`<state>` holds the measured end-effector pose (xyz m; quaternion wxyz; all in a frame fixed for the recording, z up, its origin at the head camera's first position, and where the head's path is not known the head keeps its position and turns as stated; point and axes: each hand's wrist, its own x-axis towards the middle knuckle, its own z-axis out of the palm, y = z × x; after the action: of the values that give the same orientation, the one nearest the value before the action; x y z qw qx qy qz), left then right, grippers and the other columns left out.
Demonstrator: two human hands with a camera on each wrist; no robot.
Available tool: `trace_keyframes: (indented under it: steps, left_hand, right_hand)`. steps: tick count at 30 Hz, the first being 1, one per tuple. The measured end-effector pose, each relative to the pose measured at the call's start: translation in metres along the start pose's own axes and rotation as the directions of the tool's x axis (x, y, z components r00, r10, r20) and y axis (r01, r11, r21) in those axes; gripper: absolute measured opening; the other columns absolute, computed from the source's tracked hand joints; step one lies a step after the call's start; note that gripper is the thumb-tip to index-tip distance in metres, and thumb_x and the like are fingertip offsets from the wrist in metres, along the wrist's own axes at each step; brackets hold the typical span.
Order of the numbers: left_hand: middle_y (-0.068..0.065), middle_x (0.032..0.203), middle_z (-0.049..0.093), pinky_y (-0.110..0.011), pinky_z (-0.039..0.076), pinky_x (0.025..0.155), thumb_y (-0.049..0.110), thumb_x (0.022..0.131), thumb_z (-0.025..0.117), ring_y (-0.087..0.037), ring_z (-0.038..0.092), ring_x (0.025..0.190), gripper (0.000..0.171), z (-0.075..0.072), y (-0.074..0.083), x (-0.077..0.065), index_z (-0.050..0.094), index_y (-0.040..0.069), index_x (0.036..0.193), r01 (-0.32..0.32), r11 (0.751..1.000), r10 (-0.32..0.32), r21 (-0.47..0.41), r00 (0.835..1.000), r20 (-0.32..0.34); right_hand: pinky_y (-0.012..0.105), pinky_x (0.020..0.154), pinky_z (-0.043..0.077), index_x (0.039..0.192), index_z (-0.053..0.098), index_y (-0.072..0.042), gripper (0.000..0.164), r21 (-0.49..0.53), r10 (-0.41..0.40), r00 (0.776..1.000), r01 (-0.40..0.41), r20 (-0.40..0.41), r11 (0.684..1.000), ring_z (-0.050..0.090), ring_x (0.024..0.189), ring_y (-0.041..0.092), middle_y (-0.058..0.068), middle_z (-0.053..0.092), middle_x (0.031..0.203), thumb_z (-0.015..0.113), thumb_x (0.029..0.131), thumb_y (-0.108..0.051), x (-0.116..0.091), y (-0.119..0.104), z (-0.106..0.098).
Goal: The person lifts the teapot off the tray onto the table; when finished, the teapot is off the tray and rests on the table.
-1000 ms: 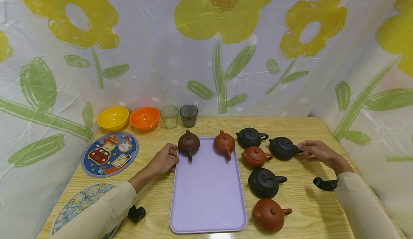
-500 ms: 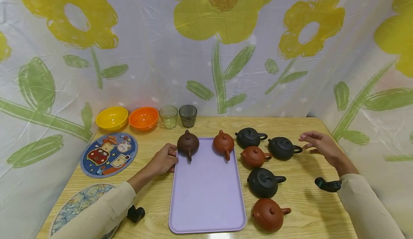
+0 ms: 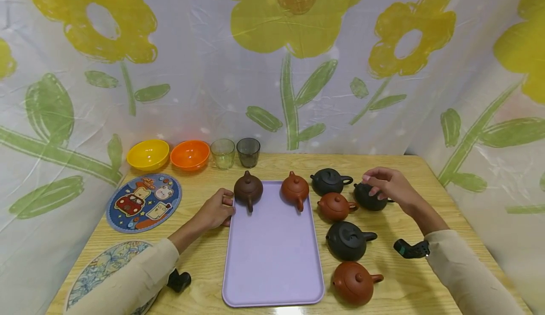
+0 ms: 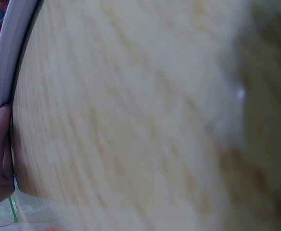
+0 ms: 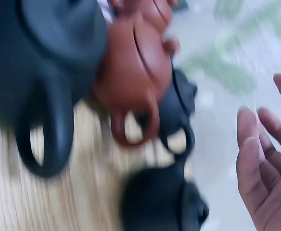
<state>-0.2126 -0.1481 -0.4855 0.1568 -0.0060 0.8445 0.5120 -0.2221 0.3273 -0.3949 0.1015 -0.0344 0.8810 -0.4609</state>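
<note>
At the upper left rim of the lilac tray (image 3: 272, 258), my left hand (image 3: 216, 208) grips the edge; the left wrist view has these fingers (image 4: 1, 139) against its side. On the tray's far end sit a dark brown teapot (image 3: 248, 189) and a reddish-brown teapot (image 3: 295, 188). My right hand (image 3: 393, 187) hovers over the rightmost black teapot (image 3: 369, 202), hiding part of it, with loosely bent fingers and nothing held. Right of the tray stand another black teapot (image 3: 329, 181), a red teapot (image 3: 335, 207), a larger black teapot (image 3: 348, 240) and a front red teapot (image 3: 354, 283).
Along the back left are a yellow bowl (image 3: 148, 155), an orange bowl (image 3: 190, 155), a clear glass (image 3: 223, 154) and a grey glass (image 3: 248, 153). A blue cartoon mat (image 3: 144, 204) and a patterned mat (image 3: 106, 267) lie at left. Flowered curtain encloses the table.
My right hand has left the handle of the rightmost black teapot, rising away to the right, then swinging left over that teapot. My left hand and the tray stay put.
</note>
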Motion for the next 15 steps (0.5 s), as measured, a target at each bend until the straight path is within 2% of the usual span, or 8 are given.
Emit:
trace_keyframes:
  steps: [6,11,15]
  left_hand:
    - [-0.023,0.122,0.053,-0.031,0.059,0.059,0.000,0.094,0.058,-0.019,0.060,0.075,0.046,-0.001,0.000,0.000,0.042,-0.002,0.137,0.000,1.000,0.000,-0.005,1.000,0.004]
    - [-0.022,0.122,0.053,-0.031,0.059,0.059,0.000,0.094,0.058,-0.019,0.060,0.074,0.046,-0.001,-0.001,0.001,0.042,-0.002,0.138,0.005,1.000,-0.005,-0.010,1.000,0.009]
    - [-0.022,0.122,0.053,-0.031,0.059,0.059,0.000,0.094,0.058,-0.019,0.060,0.076,0.046,-0.001,-0.001,0.002,0.042,-0.002,0.138,0.004,1.000,-0.004,-0.019,1.000,0.011]
  right_hand:
    - [0.035,0.072,0.057,0.125,0.060,0.000,0.046,0.026,0.017,0.998,-0.019,0.067,0.999,0.066,0.084,0.027,0.011,0.064,0.105,0.062,0.098,-0.037,0.007,-0.034,0.032]
    - [0.038,0.072,0.057,0.122,0.060,0.002,0.040,0.083,-0.011,0.990,0.000,0.138,0.997,0.066,0.081,0.026,0.014,0.067,0.111,0.061,0.100,-0.030,0.015,-0.055,0.060]
    - [0.034,0.068,0.057,0.120,0.062,0.000,0.038,0.105,0.001,0.985,-0.020,0.172,0.994,0.067,0.079,0.028,0.009,0.069,0.101,0.064,0.098,-0.031,0.021,-0.069,0.085]
